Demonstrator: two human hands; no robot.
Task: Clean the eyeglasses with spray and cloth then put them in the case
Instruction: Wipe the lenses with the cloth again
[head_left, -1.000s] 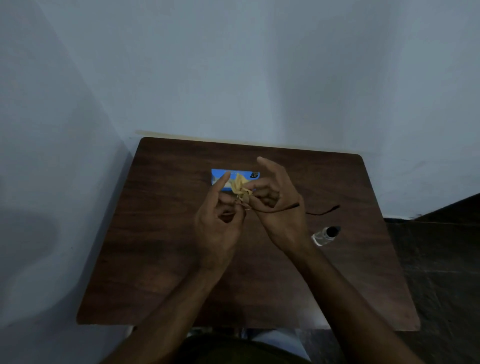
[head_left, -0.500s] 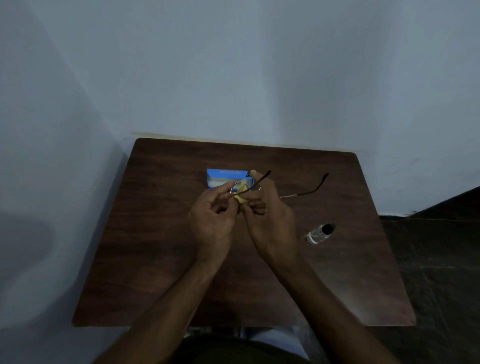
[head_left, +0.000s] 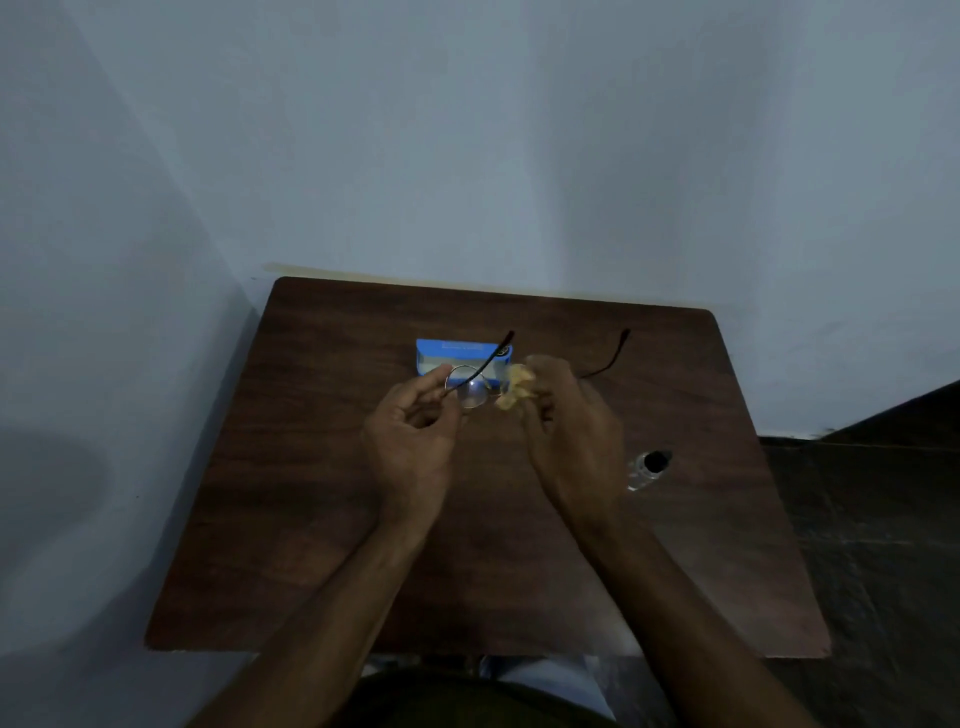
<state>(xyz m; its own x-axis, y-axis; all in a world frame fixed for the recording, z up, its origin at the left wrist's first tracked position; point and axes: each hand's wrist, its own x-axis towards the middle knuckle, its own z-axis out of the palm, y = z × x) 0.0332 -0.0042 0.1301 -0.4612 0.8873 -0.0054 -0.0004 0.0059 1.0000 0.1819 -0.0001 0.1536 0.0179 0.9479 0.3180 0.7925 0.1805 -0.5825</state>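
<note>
I look down on the brown bench (head_left: 322, 519), which fills the lower middle of the head view and carries everything. My left hand (head_left: 410, 441) and right hand (head_left: 571, 431) float above its centre, and they have drawn apart since half a second ago, when they were pressed together around the lens. That gap now shows one lens bare and catching light, so I judge this lens wiped and the cloth about to shift to the other one, or a check of the result. Toward the far edge lies the blue case (head_left: 457, 353), still where it was, its far side partly crossed by a temple arm. The eyeglasses (head_left: 470, 392) hang over the bench just in front of the case, temples open and pointing to the far edge; my left fingers (head_left: 439, 376) pinch the frame at the rim, closed on it. The spray bottle (head_left: 647, 467) lies on its side near the right edge, unmoved. The yellow cloth (head_left: 514, 389) is bunched in my right fingers (head_left: 540, 371), curled tight around it, just beside the lens but off it.
</note>
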